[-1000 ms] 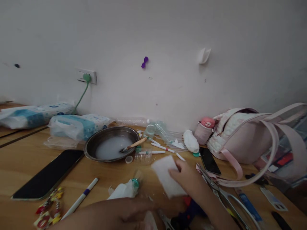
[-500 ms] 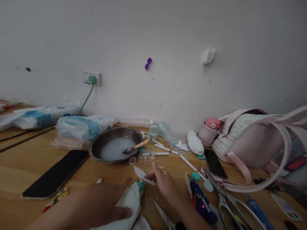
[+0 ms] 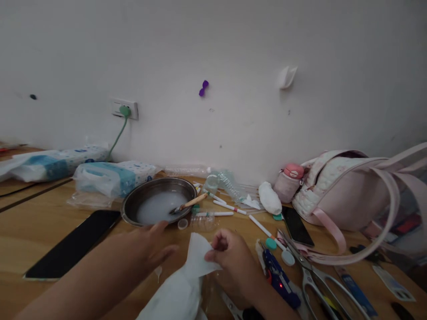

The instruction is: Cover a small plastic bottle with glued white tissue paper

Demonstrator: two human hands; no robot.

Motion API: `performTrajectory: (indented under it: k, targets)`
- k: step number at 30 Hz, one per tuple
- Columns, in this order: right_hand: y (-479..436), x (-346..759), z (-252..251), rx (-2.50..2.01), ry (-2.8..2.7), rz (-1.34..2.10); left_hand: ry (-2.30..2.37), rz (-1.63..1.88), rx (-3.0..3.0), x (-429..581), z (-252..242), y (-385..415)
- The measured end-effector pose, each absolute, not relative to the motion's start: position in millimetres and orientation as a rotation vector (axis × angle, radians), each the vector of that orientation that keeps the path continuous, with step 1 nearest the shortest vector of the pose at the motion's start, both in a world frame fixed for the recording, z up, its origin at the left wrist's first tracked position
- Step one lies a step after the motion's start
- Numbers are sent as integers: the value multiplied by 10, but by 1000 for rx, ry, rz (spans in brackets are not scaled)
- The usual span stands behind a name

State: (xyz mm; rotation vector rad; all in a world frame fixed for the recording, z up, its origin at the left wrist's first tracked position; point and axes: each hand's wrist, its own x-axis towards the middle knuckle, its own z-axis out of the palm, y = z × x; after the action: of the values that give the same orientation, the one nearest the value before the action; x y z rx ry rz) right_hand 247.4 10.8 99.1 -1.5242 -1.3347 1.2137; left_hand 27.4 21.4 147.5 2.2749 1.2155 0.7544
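My right hand [image 3: 230, 258] pinches the upper edge of a white tissue sheet [image 3: 187, 278] that drapes down over the wooden table [image 3: 40, 226] toward me. My left hand [image 3: 147, 246] hovers just left of the tissue with fingers spread, holding nothing. Its fingertips reach toward a steel bowl [image 3: 158, 205] of cloudy liquid, where a wooden-handled brush [image 3: 187, 204] leans. A small clear bottle [image 3: 202, 220] and a cap lie between the bowl and my hands.
A dark tablet [image 3: 75, 244] lies at left, wet-wipe packs [image 3: 111, 178] behind it. White pens [image 3: 230, 206], a phone [image 3: 295, 226], scissors [image 3: 316, 280], a blue tool [image 3: 278, 280] and a pink bag [image 3: 353, 191] crowd the right side. The wall stands close behind.
My right hand has lifted a tissue sheet by its edge. My left hand has come off the tissue bundle and moved up toward the bowl, fingers spread.
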Motion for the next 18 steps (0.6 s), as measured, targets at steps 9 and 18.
performTrajectory:
  k: [9,18]
  targets:
    - [-235,2581,1864,-1372,-1769,869,806,918,2596,646,1788,50]
    - [-402,2788,1852,-1445,-1856,998,657,524,2481,676,1755,181]
